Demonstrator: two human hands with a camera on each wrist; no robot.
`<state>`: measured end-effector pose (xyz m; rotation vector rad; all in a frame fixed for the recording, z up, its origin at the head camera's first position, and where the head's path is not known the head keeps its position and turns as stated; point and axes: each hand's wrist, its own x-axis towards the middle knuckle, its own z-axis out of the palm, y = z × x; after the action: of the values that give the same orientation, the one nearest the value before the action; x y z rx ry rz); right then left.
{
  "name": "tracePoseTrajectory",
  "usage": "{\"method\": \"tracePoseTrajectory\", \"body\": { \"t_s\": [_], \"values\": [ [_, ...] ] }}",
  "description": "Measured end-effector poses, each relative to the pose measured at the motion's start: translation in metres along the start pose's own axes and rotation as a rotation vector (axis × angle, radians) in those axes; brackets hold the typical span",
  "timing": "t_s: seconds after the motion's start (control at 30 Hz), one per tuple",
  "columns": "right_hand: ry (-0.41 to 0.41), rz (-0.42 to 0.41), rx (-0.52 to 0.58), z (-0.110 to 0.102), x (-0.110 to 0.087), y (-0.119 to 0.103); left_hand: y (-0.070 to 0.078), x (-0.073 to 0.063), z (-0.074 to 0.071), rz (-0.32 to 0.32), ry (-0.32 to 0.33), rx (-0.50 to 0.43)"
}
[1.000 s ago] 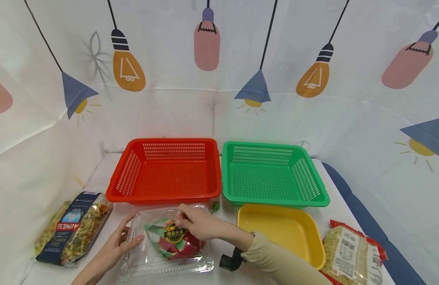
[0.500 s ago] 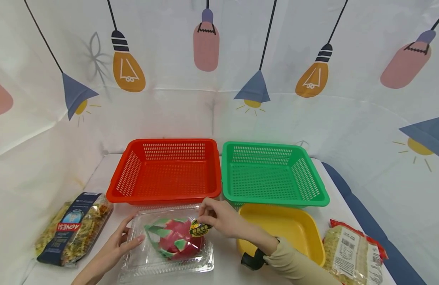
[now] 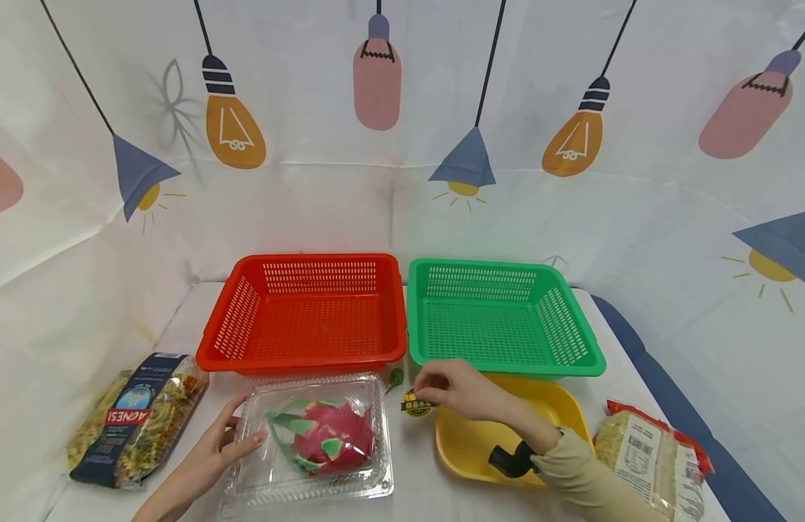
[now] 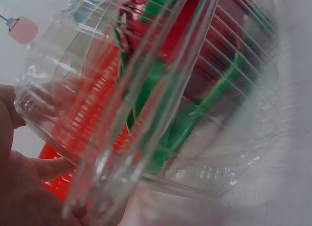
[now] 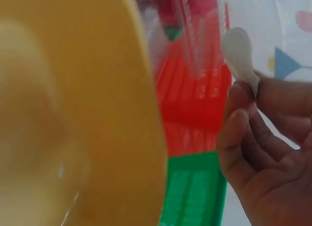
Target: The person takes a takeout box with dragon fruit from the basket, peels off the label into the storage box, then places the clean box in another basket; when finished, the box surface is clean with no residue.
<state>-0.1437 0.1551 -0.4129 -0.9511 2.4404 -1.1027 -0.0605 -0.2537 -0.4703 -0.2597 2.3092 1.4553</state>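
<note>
A clear plastic clamshell box (image 3: 259, 464) with a pink, green-leaved dragon fruit (image 3: 333, 437) inside lies on the table. My left hand (image 3: 216, 449) holds the box at its left side, thumb on the lid and fingers along the edge; the left wrist view shows this hand (image 4: 48, 182) beside the rim. Between thumb and forefinger my right hand (image 3: 464, 391) pinches a round black and gold sticker (image 3: 415, 403), off the box, near the yellow tray's left rim. From the right wrist camera, the sticker's pale back (image 5: 239, 50) shows above the fingertips.
Behind the box stand a red basket (image 3: 301, 366) and a green basket (image 3: 507, 370). A yellow tray (image 3: 455, 460) sits under my right forearm. A pasta bag (image 3: 138, 420) lies at left, another food bag (image 3: 644, 453) at right. Something small and green (image 3: 394, 378) lies by the red basket.
My right hand has peeled the sticker off the lid and carried it right, toward the yellow tray. The left hand and the box have stayed in place.
</note>
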Motion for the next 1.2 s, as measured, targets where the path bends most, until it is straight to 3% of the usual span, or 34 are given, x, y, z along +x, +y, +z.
{"method": "tracePoseTrajectory", "body": {
  "t_s": [0.33, 0.77, 0.97, 1.2],
  "values": [
    [-0.004, 0.007, -0.036, -0.019, -0.026, 0.024, 0.0, 0.001, -0.002, -0.029, -0.008, 0.009],
    [-0.01, 0.047, -0.058, -0.024, -0.051, 0.043, 0.002, 0.002, -0.002, -0.04, -0.01, 0.024],
    [-0.072, 0.036, -0.099, -0.025, -0.052, 0.057, 0.002, 0.001, -0.003, -0.017, -0.007, 0.039],
    [-0.141, 0.068, -0.097, -0.022, -0.044, 0.066, 0.002, 0.001, -0.003, -0.032, -0.024, 0.037]
  ]
}}
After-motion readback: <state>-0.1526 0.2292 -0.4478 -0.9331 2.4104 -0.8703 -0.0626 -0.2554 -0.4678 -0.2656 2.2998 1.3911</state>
